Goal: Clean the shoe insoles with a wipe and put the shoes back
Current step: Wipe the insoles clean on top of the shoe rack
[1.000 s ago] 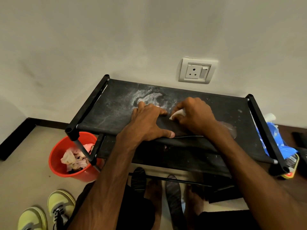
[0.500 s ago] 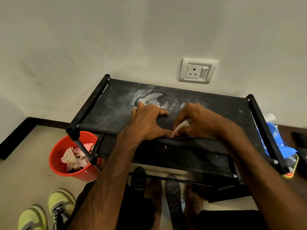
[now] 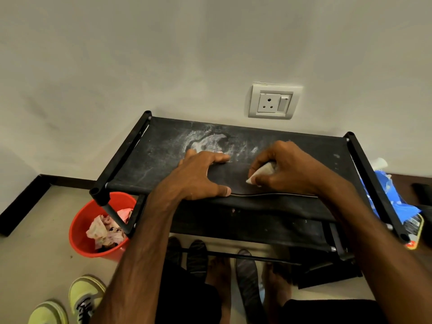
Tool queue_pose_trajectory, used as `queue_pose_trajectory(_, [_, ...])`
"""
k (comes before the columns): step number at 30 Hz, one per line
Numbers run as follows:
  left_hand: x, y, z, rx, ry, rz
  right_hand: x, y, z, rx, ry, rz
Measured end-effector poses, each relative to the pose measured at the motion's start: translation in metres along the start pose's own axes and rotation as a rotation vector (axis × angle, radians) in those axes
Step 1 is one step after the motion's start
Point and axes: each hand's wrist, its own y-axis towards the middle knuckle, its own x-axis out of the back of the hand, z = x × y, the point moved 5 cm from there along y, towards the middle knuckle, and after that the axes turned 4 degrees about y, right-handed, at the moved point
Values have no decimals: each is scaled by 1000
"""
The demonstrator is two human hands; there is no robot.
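Yellow shoes (image 3: pixel 70 302), floor at 7 o'clock, apparently awaiting return; red bucket (image 3: pixel 77 232), 8 o'clock, takes crumpled waste (image 3: pixel 105 230). Dark insole (image 3: pixel 230 177), centre, flat on rack (image 3: pixel 145 164): left hand (image 3: pixel 198 176), fingers spread, pins it steady; right hand (image 3: pixel 289 169), at its 3 o'clock, pinches folded wipe (image 3: pixel 261 173) against it.

Shoe rack (image 3: pixel 121 160): black tube frame, black fabric shelves, standing on the floor (image 3: pixel 35 260) against the wall.

Top shelf (image 3: pixel 163 169): dusty fabric, with a white smear (image 3: pixel 205 141) toward the back middle. One dark insole (image 3: pixel 233 176) lies flat along the front edge, its pale rim showing. The left hand (image 3: pixel 196 176) presses its left end; the right hand (image 3: pixel 287 169) holds a wipe (image 3: pixel 261 171) against it.

Lower shelf (image 3: pixel 257 228): speckled fabric.

Floor: red bucket (image 3: pixel 79 232) of crumpled tissue beside the rack's left front leg; yellow-green sneakers (image 3: pixel 85 293) nearer the person.
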Motion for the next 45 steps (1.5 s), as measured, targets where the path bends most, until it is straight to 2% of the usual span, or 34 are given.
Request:
queue_pose_trajectory(3, [1,-1,-1,3,-19,-7,-10,-2,3,-12,-35,92])
queue_pose_trajectory(12, [1,-1,-4,-11,16,-27,-21,5,12,-8,-65,92])
queue_pose_trajectory(16, [0,1,-6,-22,18,-32,-29,13,16,1,-93,-12])
queue_pose_trajectory(22, [-1,0,-4,1,-20,-17,-36,28,18,-37,-171,-277])
queue_pose_trajectory(24, [-1,0,-4,2,-18,-17,-37,31,18,-42,-162,-290])
queue_pose_trajectory(33, [-2,-1,-4,-3,-17,-24,-27,17,17,52,-47,77])
queue_pose_trajectory(37, [-1,-2,-5,-14,-13,-21,-24,10,17,50,-28,134])
queue_pose_trajectory(40, [0,-2,-5,-22,0,-5,-27,13,16,18,-83,46])
queue_pose_trajectory(45, [-1,-1,-5,-23,17,14,-30,23,14,-34,-204,-223])
